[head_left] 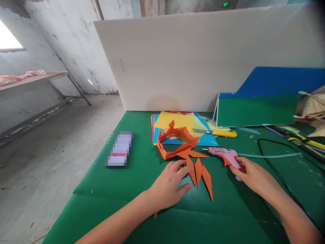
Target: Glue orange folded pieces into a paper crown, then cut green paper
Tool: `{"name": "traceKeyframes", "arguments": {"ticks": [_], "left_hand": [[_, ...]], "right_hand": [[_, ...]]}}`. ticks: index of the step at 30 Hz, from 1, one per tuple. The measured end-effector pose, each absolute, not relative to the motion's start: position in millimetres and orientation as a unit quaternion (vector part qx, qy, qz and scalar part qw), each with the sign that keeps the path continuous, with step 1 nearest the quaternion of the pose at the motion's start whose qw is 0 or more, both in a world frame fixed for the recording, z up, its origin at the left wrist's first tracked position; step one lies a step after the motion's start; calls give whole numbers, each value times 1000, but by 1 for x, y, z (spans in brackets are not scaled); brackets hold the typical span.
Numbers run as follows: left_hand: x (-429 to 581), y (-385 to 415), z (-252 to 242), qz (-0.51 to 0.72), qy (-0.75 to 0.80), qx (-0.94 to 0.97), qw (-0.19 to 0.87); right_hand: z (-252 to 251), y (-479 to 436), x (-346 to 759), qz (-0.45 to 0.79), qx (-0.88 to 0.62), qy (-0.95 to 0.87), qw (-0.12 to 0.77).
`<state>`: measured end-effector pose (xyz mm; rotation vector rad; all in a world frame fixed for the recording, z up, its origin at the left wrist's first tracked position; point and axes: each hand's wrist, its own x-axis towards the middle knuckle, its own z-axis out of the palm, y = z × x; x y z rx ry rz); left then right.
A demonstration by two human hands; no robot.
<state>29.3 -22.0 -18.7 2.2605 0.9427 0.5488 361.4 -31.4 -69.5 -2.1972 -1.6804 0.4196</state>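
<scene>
Where our left hand (169, 185) lies: flat on the green table cover (114, 210), palm down, fingers lightly spread, holding nothing in a pinch.
Under the left hand: our fingertips rest on the nearest of the orange points (201, 174), long paper slivers fanned out just right of the hand; one orange tip pokes out below our wrist.
Right hand (251, 176): closed around the handle of the pink glue gun (225, 155), thumb and fingers wrapped on it.
Glue gun: low over the cover, nozzle aimed left toward the orange paper, just beside the points; whether it touches the cover we cannot tell.
Glue stick (269, 156): a pale rod running out of the back of the gun to the right.
Orange band (177, 142): a folded, spiky paper ring just beyond our left hand, touching the upper ends of the points.
Coloured sheets (177, 120): a stack lying behind the band, yellow on top, blue and red edges showing.
Yellow-handled cutter (223, 133): on the right corner of the sheets, beyond the gun.
Black cable (258, 146): looping on the cover right of the gun.
Pixelated block (120, 149): well left of the hands, on the cover.
White board (203, 61): upright along the far table edge.
Green and blue boards (256, 110): propped at the far right.
</scene>
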Motion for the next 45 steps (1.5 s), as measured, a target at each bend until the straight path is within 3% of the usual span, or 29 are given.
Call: {"name": "traceKeyframes", "arguments": {"ticks": [3, 7, 17, 23, 33, 45], "left_hand": [[38, -19, -20, 122, 390, 875, 258], [45, -17, -27, 129, 398, 870, 262], [45, -15, -19, 365, 386, 643, 552], [45, -16, -8, 411, 402, 509, 640], [41, -15, 8, 435, 357, 437, 701], [40, -12, 2, 456, 405, 450, 652]], "right_hand": [[-66, -31, 359, 179, -778, -576, 174], [-59, -31, 354, 171, -782, -565, 198], [-46, -38, 346, 222, -724, -564, 329], [-40, -46, 327, 272, -641, -590, 408], [-21, -56, 294, 202, -609, -665, 383], [-20, -56, 283, 59, -664, -678, 309]]}}
